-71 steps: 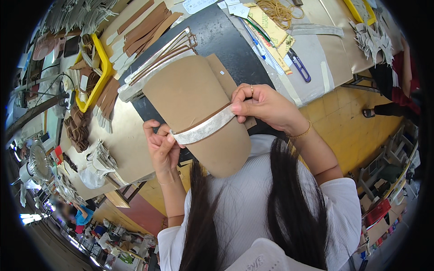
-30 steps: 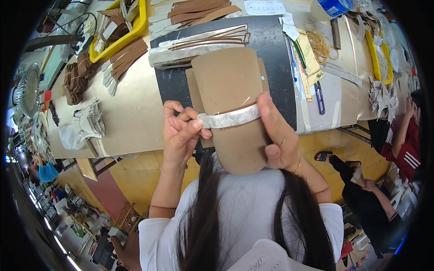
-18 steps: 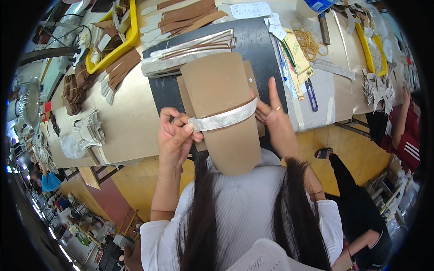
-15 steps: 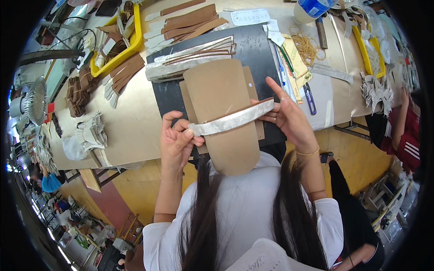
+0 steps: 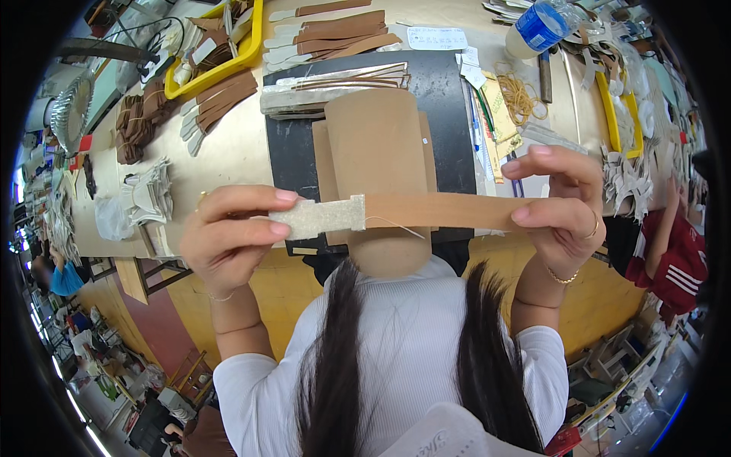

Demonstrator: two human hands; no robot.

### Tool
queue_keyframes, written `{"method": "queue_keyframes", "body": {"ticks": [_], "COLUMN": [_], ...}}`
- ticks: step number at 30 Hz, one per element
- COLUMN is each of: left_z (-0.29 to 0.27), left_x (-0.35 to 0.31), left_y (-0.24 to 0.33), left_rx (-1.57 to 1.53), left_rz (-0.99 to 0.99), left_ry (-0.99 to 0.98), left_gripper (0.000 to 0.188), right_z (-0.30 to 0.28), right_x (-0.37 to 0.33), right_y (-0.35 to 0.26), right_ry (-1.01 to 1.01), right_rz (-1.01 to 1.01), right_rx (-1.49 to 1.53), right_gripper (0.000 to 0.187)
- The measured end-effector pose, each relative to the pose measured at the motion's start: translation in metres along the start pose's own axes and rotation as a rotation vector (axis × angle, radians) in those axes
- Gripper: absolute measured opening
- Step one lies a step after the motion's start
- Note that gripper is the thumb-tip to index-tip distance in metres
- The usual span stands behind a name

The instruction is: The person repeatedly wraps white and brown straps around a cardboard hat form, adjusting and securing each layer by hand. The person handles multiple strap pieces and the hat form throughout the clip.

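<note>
A brown leather-like strip (image 5: 449, 211) is stretched level in front of me, raised toward my head. Its left end is a pale grey, rough-textured piece (image 5: 327, 216), and a thin loose thread dangles where grey meets brown. My left hand (image 5: 236, 232) pinches the grey end between thumb and fingers. At the other end, my right hand (image 5: 560, 209) grips the brown part, some fingers lifted. Below the strip stands a rounded brown form (image 5: 377, 145), its middle covered by the strip. It rests over a black mat (image 5: 449, 99).
Grey-backed strips (image 5: 343, 89) lie stacked on the mat. Brown strips with pale ends (image 5: 339, 34) lie beyond, near a yellow tray (image 5: 255, 53). Rubber bands (image 5: 520, 99), a hammer (image 5: 545, 76) and a bottle (image 5: 539, 29) are at the right. Another person in red (image 5: 666, 251) is at far right.
The strip has come up closer to me and been turned from its silvery-white side to its brown side. Both hands have risen and moved farther apart.
</note>
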State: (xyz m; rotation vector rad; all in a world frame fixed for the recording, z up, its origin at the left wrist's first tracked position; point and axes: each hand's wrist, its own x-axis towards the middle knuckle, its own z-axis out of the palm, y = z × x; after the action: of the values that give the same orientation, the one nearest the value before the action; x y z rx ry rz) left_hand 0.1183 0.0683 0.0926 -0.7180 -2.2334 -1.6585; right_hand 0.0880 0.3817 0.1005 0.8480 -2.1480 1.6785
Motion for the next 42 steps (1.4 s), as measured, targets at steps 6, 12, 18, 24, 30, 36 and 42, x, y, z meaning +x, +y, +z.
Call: {"method": "queue_keyframes", "body": {"ticks": [6,12,18,24,30,36,42], "left_z": [-0.003,-0.002,-0.004,0.001,0.006,0.004,0.005], "left_x": [0.006,0.002,-0.002,-0.008,-0.011,-0.008,-0.009], "left_y": [0.010,0.011,0.006,0.004,0.010,0.016,0.014], "left_rx": [0.055,0.040,0.045,0.165,0.316,0.357,0.390], "left_rz": [0.148,0.153,0.074,0.043,0.047,0.073,0.064], "left_ry": [0.049,0.094,0.101,0.048,-0.022,-0.056,-0.067], "left_gripper": [0.010,0.007,0.007,0.021,0.027,0.024,0.024], "right_z": [0.005,0.003,0.007,0.006,0.033,0.059,0.060], "right_x": [-0.005,-0.005,-0.008,-0.009,-0.015,-0.020,-0.022], "right_y": [0.005,0.009,0.013,0.017,0.009,0.018,0.021], "right_ry": [0.104,0.119,0.087,-0.050,-0.258,-0.325,-0.310], "right_rz": [-0.087,-0.118,-0.052,0.272,-0.080,-0.151,-0.169], "right_rx": [-0.041,-0.030,-0.002,0.007,-0.504,-0.554,-0.580], "right_gripper": [0.018,0.018,0.021,0.038,0.033,0.046,0.049]}}
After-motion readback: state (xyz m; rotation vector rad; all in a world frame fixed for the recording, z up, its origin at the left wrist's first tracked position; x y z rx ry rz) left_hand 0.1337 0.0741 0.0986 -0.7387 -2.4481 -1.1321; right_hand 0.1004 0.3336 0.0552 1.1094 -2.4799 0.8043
